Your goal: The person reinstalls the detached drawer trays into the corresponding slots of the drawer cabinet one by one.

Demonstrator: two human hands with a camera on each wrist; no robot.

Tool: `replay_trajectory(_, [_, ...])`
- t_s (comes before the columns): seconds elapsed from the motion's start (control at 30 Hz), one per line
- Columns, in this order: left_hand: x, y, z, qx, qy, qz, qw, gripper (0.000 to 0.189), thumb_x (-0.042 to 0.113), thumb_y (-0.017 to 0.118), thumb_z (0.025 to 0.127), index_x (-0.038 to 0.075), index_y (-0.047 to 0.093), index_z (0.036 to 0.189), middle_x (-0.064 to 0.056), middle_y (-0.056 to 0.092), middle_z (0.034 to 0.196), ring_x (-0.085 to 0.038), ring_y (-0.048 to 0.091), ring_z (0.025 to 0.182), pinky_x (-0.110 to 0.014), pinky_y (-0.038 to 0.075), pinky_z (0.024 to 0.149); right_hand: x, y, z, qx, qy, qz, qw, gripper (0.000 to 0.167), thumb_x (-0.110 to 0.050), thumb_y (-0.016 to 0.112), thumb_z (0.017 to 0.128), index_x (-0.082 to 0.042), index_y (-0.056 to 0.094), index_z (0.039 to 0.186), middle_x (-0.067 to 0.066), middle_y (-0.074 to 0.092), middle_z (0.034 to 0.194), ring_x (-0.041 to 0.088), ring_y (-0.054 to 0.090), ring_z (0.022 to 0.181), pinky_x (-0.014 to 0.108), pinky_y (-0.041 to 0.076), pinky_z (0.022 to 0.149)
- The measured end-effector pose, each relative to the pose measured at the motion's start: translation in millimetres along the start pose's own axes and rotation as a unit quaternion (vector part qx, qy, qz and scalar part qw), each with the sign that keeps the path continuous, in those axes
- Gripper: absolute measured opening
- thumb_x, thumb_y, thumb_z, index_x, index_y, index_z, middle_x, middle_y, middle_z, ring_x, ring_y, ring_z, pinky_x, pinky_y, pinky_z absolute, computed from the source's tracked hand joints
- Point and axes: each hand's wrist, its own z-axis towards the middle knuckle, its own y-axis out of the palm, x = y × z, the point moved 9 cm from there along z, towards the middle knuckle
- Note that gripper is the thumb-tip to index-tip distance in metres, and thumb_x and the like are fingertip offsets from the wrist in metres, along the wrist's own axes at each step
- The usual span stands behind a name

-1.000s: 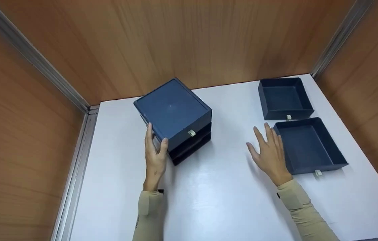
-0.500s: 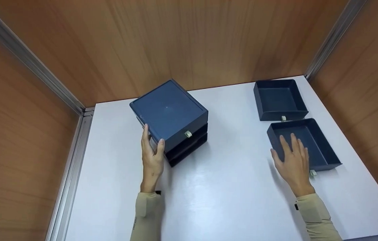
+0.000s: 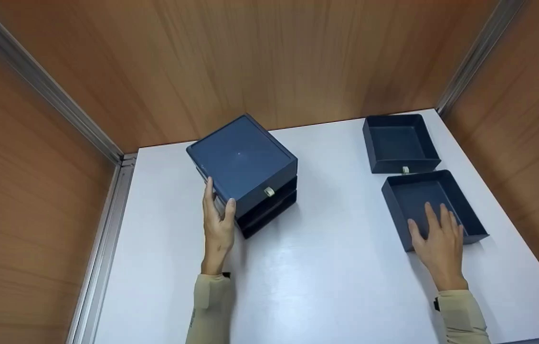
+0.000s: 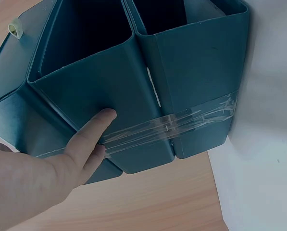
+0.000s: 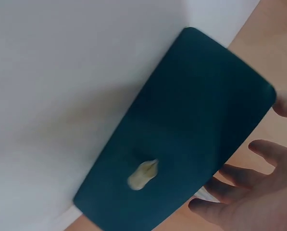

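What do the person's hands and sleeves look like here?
The left hand and right hand wear no gloves. The left sleeve and right sleeve are khaki, each with a black piece at the inner edge by the wrist; the left also carries a small dark marking, unreadable.

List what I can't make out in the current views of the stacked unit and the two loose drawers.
Head: pull tab of the near loose drawer, hidden by the right hand.
Head: far side of the stacked unit, hidden by its own bulk.
Left wrist: tape beneath the left hand.
Right wrist: near loose drawer's inside, hidden by its front panel; bottom corner, cut off by the picture edge.
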Motion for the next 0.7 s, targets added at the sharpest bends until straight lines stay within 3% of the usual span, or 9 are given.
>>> replay_trajectory(0.3, [-2.1,2.3,-0.1,-0.001,-0.005,0.009,1.0000,0.073,0.039,0.052,0.110,0.037,0.013,0.172,-0.004,0.014,0.179,-0.031,0.017,0.165,-0.062,0.030,0.127,32.9,-12.8,-23.3,0.024,0.060,-0.035,0.9973,0.068,-0.040,0.060,0.106,0.006,0.049,0.154,0.039,0.033,0.164,0.063,0.029,0.152,0.081,0.014,0.123])
replay_trajectory(0.7, [-1.9,-1.3,-0.1,0.005,-0.002,0.007,1.0000,0.073,0.038,0.052,0.110,0.036,0.013,0.172,-0.004,0.013,0.179,-0.030,0.015,0.166,-0.063,0.027,0.128,44.4,-5.7,-29.7,-0.010,0.100,-0.057,0.9933,0.074,-0.051,0.048,0.109,0.012,0.052,0.149,0.043,0.028,0.164,0.061,0.020,0.156,0.081,0.009,0.123])
